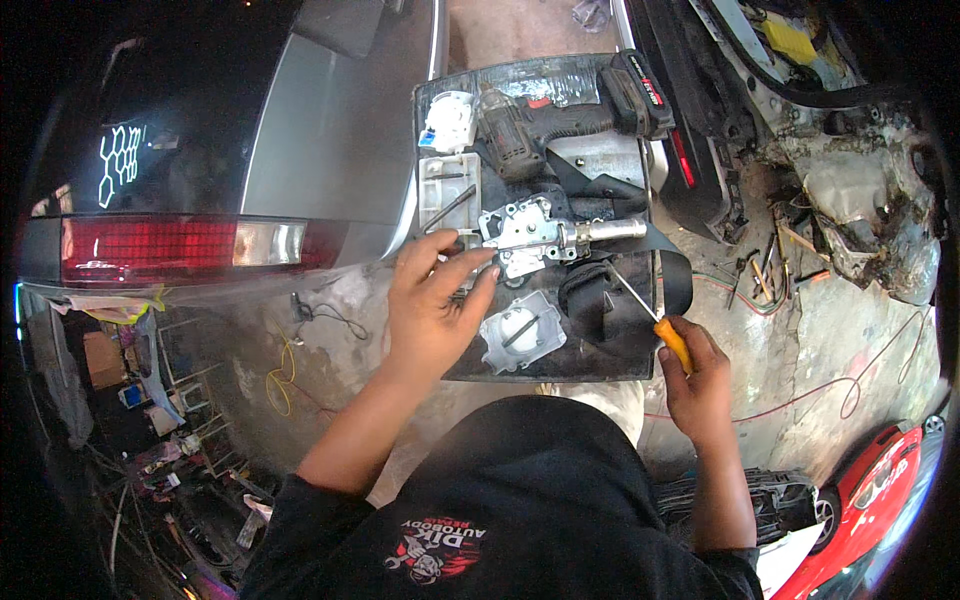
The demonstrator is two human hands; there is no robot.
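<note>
A silvery metal seat belt retractor (528, 232) with a short tube on its right side lies on a small dark work table (470, 368). My left hand (438, 305) grips its left edge with thumb and fingers. A screwdriver (673, 345) with a yellow handle is held in my right hand (698, 385); its shaft points up and left, with the tip near the black webbing (598, 300) below the tube. Just below the retractor sits a translucent plastic cover (523, 332), with a dark thin piece lying across it.
A cordless impact driver (520, 130) lies at the table's far side, beside a white round plastic part (450, 120). Left of the retractor is a clear tray (435, 185) with thin tools. A car with a red tail light (150, 250) stands close on the left. Hand tools (765, 275) and a red hose (790, 405) lie on the floor.
</note>
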